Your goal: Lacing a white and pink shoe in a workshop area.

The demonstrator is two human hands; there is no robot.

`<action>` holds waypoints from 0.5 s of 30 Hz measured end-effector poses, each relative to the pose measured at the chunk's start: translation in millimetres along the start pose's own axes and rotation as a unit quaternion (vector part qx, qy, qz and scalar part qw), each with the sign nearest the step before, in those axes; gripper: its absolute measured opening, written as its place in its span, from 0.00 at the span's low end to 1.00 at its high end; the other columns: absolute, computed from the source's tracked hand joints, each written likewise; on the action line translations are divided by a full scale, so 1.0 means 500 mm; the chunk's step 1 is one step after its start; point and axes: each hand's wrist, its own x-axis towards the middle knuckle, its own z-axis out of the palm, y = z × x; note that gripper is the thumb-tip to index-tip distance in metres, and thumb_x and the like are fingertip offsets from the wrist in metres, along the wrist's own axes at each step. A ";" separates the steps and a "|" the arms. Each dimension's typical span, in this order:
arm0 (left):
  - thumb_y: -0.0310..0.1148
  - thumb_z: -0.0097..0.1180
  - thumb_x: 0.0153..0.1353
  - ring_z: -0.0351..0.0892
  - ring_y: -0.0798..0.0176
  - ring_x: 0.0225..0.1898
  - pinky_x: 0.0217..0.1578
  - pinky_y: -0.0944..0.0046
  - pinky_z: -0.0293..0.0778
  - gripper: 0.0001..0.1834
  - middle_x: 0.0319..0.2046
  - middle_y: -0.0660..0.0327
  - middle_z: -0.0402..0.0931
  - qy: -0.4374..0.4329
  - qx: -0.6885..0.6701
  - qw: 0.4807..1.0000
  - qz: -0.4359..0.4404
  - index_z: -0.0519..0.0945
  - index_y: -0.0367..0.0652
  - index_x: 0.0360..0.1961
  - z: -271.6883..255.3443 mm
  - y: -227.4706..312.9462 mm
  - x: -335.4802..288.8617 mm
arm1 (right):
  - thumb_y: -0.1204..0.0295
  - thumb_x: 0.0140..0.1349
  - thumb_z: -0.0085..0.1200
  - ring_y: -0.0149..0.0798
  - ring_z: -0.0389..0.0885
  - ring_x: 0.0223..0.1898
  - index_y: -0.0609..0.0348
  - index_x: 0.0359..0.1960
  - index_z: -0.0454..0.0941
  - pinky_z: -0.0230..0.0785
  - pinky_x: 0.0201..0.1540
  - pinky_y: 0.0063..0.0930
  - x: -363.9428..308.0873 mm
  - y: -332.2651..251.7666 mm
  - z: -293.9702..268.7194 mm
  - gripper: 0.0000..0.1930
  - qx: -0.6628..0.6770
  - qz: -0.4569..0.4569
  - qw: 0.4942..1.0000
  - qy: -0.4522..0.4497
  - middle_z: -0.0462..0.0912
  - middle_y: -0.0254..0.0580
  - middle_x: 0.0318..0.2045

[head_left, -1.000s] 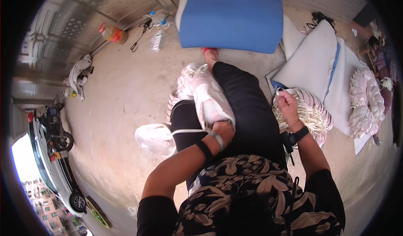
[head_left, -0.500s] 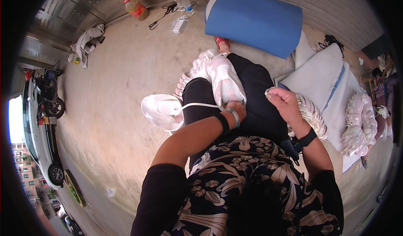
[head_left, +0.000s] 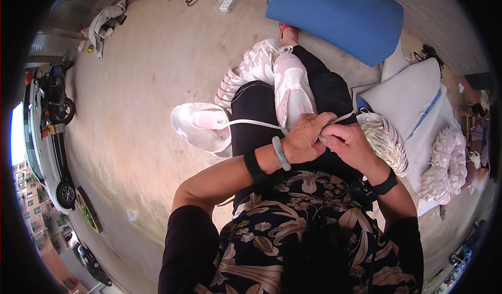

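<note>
My left hand, a pale bangle on its wrist, is closed over my lap on a white lace. From there the lace runs left to a white shoe upper beside my left knee. A short lace end pokes out past the left fingertips. My right hand is pinched against the left one; whatever its fingertips hold is hidden. Just beyond the hands, a pink and white shoe upper rests between my thighs. A row of similar uppers curves from it over my left knee.
At my right lie more bundled uppers and a second pile on white sheeting. A blue roll lies ahead by my foot. Far left are a cloth, a motorcycle and a car.
My right hand has moved in left to meet my left hand, which has shifted slightly right with the lace. The view has tilted down a little.
</note>
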 end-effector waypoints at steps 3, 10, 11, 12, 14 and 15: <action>0.22 0.57 0.50 0.74 0.65 0.29 0.29 0.69 0.68 0.12 0.23 0.58 0.71 -0.125 -0.244 0.954 -0.118 0.72 0.37 0.37 0.000 -0.009 -0.011 | 0.77 0.54 0.51 0.30 0.68 0.16 0.63 0.28 0.73 0.62 0.22 0.22 0.005 -0.007 -0.028 0.02 -0.043 -0.004 0.999 0.002 0.72 0.41 0.16; 0.26 0.50 0.59 0.66 0.76 0.18 0.19 0.75 0.64 0.05 0.19 0.66 0.71 -0.140 -0.286 0.937 -0.142 0.76 0.36 0.31 -0.088 -0.063 -0.036 | 0.75 0.57 0.51 0.20 0.61 0.22 0.62 0.27 0.73 0.58 0.24 0.17 -0.023 0.179 -0.183 0.04 -0.053 0.118 0.985 0.109 0.66 0.25 0.17; 0.26 0.50 0.59 0.65 0.77 0.17 0.18 0.76 0.64 0.05 0.19 0.68 0.71 -0.152 -0.295 0.925 -0.186 0.77 0.36 0.31 -0.098 -0.071 -0.041 | 0.75 0.57 0.51 0.20 0.61 0.22 0.62 0.27 0.73 0.58 0.24 0.17 -0.026 0.201 -0.194 0.04 -0.053 0.118 0.985 0.110 0.66 0.25 0.17; 0.27 0.50 0.60 0.65 0.78 0.17 0.18 0.77 0.63 0.05 0.19 0.69 0.71 -0.163 -0.303 0.910 -0.230 0.77 0.37 0.31 -0.106 -0.078 -0.045 | 0.75 0.56 0.52 0.21 0.61 0.21 0.62 0.27 0.73 0.58 0.24 0.17 -0.028 0.226 -0.199 0.04 -0.069 0.113 0.984 0.122 0.66 0.26 0.16; 0.26 0.49 0.60 0.65 0.79 0.18 0.18 0.78 0.63 0.05 0.19 0.69 0.71 -0.163 -0.289 0.908 -0.256 0.77 0.38 0.30 -0.116 -0.077 -0.037 | 0.75 0.55 0.53 0.22 0.61 0.21 0.62 0.27 0.73 0.58 0.23 0.17 -0.024 0.271 -0.208 0.04 -0.085 0.110 0.981 0.133 0.66 0.27 0.16; 0.25 0.50 0.59 0.67 0.78 0.18 0.18 0.77 0.64 0.05 0.19 0.68 0.72 -0.143 -0.257 0.928 -0.228 0.77 0.38 0.30 -0.113 -0.078 -0.034 | 0.75 0.54 0.54 0.26 0.65 0.22 0.62 0.29 0.74 0.61 0.26 0.20 -0.016 0.277 -0.207 0.04 -0.135 0.140 0.975 0.107 0.69 0.31 0.18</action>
